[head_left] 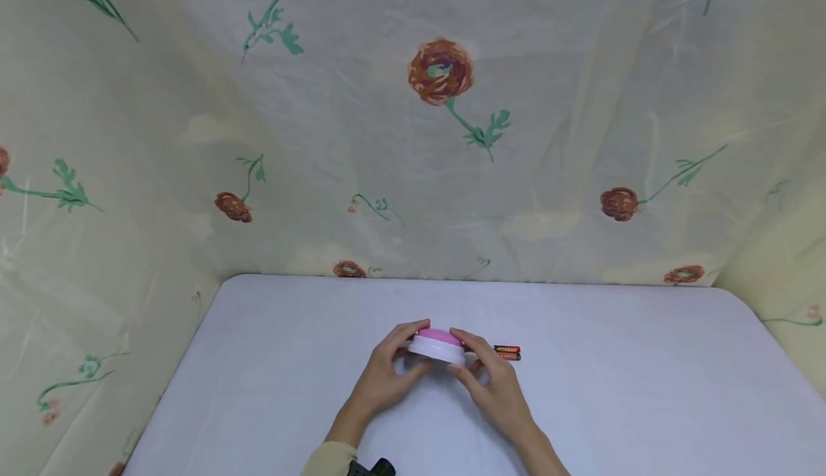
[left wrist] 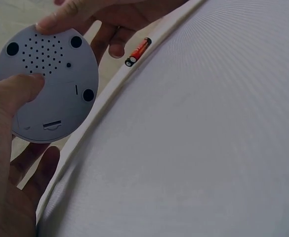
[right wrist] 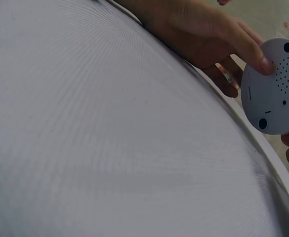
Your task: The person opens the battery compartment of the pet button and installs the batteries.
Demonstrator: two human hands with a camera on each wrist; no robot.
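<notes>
Both hands hold up a round white device with a pink domed top (head_left: 439, 345) above the table. My left hand (head_left: 385, 375) grips its left side, and my right hand (head_left: 495, 383) grips its right side. Each thumb lies against the underside, as both wrist views show. The white base (left wrist: 67, 106) has a patch of small holes, dark round feet and a slotted, latch-like tab near its edge. Two red and black batteries (head_left: 508, 353) lie together just right of the right hand.
A white cloth covers the table (head_left: 632, 383). Flower-printed curtain fabric (head_left: 548, 139) hangs behind the table and along both sides. A black object (head_left: 381, 467) shows at the left wrist, beside a beige sleeve (head_left: 329, 459).
</notes>
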